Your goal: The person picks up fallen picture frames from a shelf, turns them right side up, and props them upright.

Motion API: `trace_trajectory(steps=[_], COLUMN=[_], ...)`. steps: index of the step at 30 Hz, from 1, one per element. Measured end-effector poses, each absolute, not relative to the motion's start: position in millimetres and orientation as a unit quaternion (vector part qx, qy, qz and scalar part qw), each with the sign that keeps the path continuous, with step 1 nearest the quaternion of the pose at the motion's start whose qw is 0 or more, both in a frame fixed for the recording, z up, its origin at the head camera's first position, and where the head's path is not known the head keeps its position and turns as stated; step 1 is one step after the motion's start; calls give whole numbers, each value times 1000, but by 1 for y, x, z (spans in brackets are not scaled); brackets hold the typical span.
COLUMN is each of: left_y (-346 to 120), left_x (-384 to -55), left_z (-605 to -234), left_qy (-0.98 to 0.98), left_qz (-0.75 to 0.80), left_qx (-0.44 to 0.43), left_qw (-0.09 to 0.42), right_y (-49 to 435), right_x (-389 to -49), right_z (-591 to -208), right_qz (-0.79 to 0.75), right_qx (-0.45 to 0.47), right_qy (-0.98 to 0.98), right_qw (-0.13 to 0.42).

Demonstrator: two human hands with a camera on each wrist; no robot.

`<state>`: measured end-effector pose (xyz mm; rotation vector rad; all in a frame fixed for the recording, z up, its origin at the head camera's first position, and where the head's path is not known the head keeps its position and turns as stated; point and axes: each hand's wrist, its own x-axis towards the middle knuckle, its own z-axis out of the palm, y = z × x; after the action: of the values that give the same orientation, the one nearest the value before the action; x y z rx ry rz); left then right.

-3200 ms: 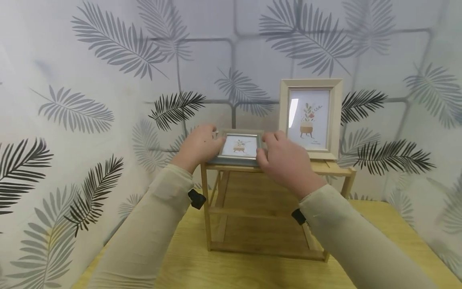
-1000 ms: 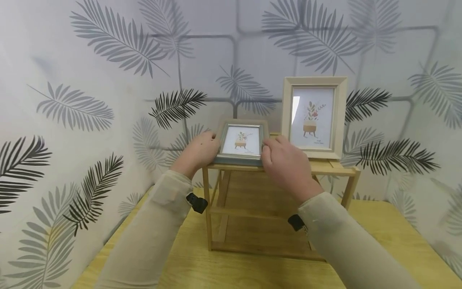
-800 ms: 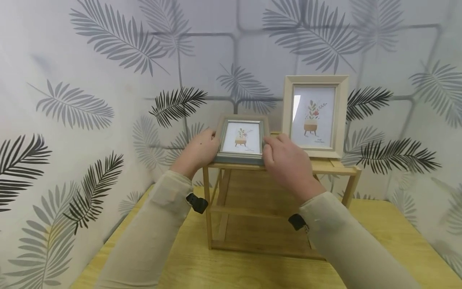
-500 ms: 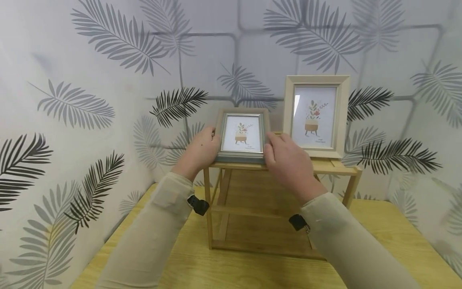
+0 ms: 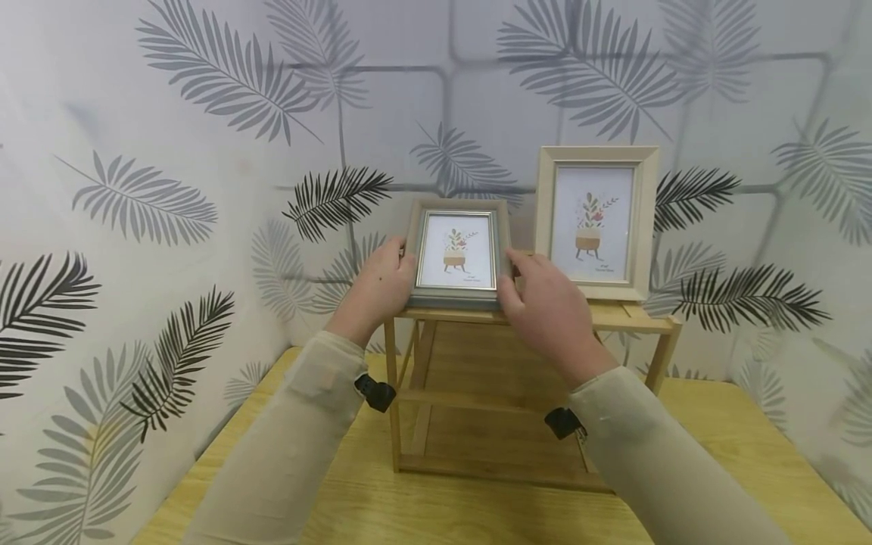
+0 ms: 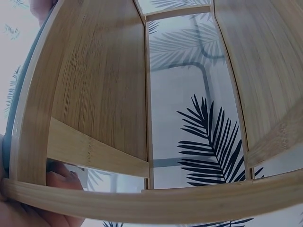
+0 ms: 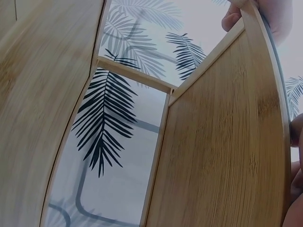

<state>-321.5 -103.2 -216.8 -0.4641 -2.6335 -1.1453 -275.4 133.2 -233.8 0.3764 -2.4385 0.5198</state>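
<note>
In the head view a grey-green picture frame (image 5: pixel 458 253) with a potted-plant print leans back on the left of a wooden rack's top. Its lower edge meets the front of the top board. My left hand (image 5: pixel 380 281) grips its left side, and my right hand (image 5: pixel 550 306) holds its right side near the lower corner. What is behind the frame is hidden. Part of the left hand's fingers (image 6: pixel 61 191) shows past the rack's end rail in the left wrist view. At the right edge of the right wrist view only bits of the right hand (image 7: pixel 297 182) appear.
A larger cream picture frame (image 5: pixel 598 288) stands upright on the rack's right side, close to my right hand. The tiered wooden rack (image 5: pixel 504 465) sits on a yellow wood-grain table (image 5: pixel 409 515). Leaf-patterned wall covering (image 5: pixel 477 91) rises right behind.
Over the last three seconds the grey-green frame has swung from nearly flat to a steeper lean, its top rising. Both hands stay at its sides. The cream frame stands as before.
</note>
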Motion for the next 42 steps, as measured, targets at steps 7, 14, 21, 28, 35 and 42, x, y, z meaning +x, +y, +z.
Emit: trace_trajectory(steps=[7, 14, 21, 28, 35, 42], left_y=[-102, -101, -100, -101, -101, -101], left_x=[-320, -320, -321, -321, -320, -318], left_z=[-218, -220, -222, -225, -226, -225], left_qy=[-895, -887, -881, -876, -874, -871], left_qz=[-393, -400, -406, -408, -407, -402], left_qx=[-167, -178, -183, -188, -194, -198], left_qw=[127, 148, 161, 174, 183, 202], right_y=[135, 137, 139, 139, 139, 138], right_x=[-275, -273, -274, -275, -275, -275], right_z=[-235, -236, -235, -234, -235, -233], right_qz=[228, 265, 300, 308, 305, 301], right_qx=[145, 155, 160, 153, 151, 148], right_qy=[-911, -898, -889, -894, -895, -896], right_qw=[313, 316, 306, 289, 289, 291])
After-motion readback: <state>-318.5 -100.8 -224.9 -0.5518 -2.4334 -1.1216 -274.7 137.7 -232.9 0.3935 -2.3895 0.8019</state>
